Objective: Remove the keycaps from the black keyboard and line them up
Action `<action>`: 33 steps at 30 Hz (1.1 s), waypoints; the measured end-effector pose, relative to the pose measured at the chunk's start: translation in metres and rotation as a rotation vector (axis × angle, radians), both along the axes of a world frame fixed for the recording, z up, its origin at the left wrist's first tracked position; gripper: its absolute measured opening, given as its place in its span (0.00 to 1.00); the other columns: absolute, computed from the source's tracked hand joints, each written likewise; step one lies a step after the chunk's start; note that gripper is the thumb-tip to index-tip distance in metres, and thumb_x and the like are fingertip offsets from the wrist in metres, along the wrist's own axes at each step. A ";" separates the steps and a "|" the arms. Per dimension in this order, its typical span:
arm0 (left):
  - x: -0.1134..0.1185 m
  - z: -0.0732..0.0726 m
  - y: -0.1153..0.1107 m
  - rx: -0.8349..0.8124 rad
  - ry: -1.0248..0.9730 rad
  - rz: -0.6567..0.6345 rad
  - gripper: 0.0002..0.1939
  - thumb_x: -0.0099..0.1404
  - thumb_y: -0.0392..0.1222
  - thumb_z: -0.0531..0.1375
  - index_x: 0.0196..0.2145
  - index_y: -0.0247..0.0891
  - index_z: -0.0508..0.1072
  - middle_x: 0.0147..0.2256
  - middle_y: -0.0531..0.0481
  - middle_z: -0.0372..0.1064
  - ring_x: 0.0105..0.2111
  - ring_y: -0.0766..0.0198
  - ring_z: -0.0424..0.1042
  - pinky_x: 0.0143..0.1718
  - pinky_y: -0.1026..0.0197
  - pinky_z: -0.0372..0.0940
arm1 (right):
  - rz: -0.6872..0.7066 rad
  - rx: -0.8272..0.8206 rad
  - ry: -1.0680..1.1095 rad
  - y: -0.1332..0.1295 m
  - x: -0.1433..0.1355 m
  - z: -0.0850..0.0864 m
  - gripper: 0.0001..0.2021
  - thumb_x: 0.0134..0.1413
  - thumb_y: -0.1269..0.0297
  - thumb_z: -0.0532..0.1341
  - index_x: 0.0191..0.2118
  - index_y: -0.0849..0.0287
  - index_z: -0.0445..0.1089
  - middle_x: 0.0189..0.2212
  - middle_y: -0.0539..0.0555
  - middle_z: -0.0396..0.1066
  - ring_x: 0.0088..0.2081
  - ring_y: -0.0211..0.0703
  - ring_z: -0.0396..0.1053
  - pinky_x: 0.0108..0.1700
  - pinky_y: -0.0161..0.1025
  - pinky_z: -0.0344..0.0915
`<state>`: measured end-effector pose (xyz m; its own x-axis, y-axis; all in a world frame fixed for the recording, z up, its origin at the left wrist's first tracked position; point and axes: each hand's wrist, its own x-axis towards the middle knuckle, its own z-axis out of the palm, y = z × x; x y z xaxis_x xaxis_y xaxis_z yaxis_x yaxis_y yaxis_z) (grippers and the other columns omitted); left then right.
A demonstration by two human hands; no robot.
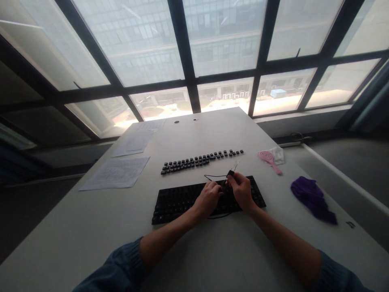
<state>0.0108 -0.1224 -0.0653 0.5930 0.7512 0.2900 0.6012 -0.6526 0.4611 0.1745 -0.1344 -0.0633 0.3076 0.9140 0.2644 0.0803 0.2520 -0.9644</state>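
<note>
A black keyboard (178, 199) lies on the white table, with a thin black cable showing behind and in front of it. My right hand (241, 190) is closed around a small black tool (231, 173) with thin wire prongs at its top, held over the keyboard's right part. Beside it, my left hand (208, 198) rests at the keyboard with its fingers bent together near the tool's lower end; whatever they pinch is too small and dark to make out. Behind the keyboard, several loose black keycaps (185, 164) stand in rows.
Printed paper sheets (115, 173) lie at the left of the white table (91, 243). To the right are a pink brush (269, 158) on a white wrapper, a purple cloth (313, 198) and a small dark item (350, 224) near the edge. Windows rise behind.
</note>
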 end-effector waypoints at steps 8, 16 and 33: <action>0.002 0.000 -0.001 -0.020 -0.054 0.030 0.05 0.66 0.32 0.58 0.39 0.38 0.72 0.40 0.45 0.67 0.44 0.55 0.67 0.48 0.52 0.66 | 0.010 0.008 -0.006 0.000 0.001 0.000 0.15 0.58 0.55 0.61 0.25 0.59 0.67 0.21 0.50 0.68 0.24 0.40 0.65 0.28 0.36 0.62; -0.011 0.041 0.039 0.006 -0.205 0.138 0.05 0.66 0.41 0.61 0.38 0.40 0.76 0.37 0.48 0.71 0.38 0.60 0.70 0.43 0.57 0.66 | 0.006 -0.015 0.047 0.002 0.001 0.003 0.14 0.57 0.55 0.62 0.26 0.59 0.67 0.20 0.49 0.68 0.24 0.40 0.65 0.28 0.35 0.61; 0.006 0.013 0.157 0.182 0.222 0.242 0.08 0.63 0.44 0.64 0.39 0.44 0.81 0.40 0.46 0.75 0.45 0.51 0.67 0.48 0.52 0.61 | 0.035 -0.023 0.126 0.005 0.002 -0.005 0.13 0.58 0.56 0.63 0.27 0.59 0.68 0.22 0.50 0.69 0.24 0.40 0.66 0.28 0.35 0.61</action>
<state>0.0167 0.0345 -0.0526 0.4680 0.8252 0.3164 0.8204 -0.5387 0.1916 0.1761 -0.1290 -0.0684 0.3049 0.9302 0.2044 -0.0502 0.2300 -0.9719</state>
